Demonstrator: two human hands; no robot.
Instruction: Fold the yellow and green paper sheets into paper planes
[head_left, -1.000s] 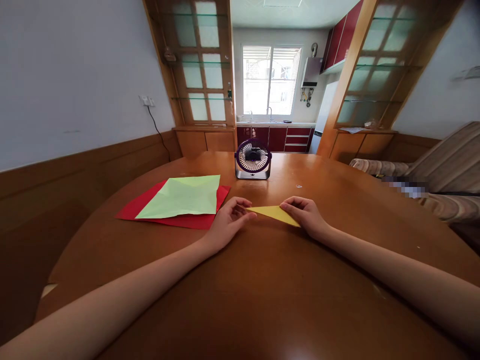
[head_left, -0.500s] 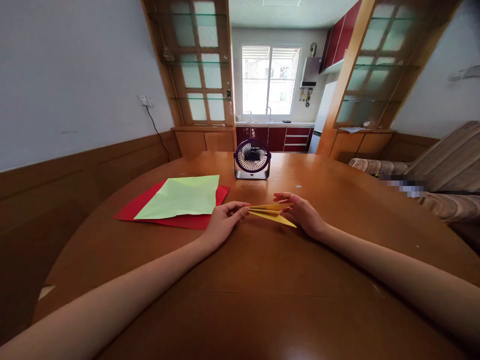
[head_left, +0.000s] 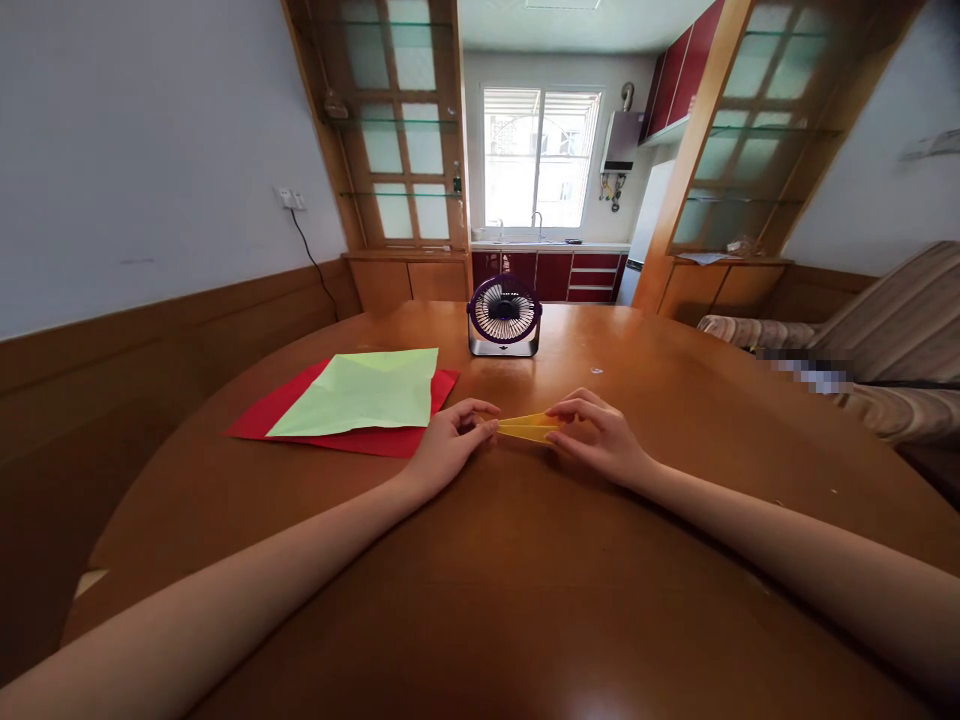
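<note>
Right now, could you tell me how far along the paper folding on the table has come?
The yellow paper is already folded into a narrow, pointed strip, so several folds look done. In hand: the left hand pinches its left tip, and the right hand presses its right end. Left: the green sheet shows creases but lies open on the red sheet, beside the small fan.

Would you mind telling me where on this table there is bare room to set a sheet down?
The wooden table is bare between the forearms, nearer than the yellow folded paper, and to the right of the right hand. It is crowded on the left, where green paper lies on red paper, and behind, by the fan.
</note>
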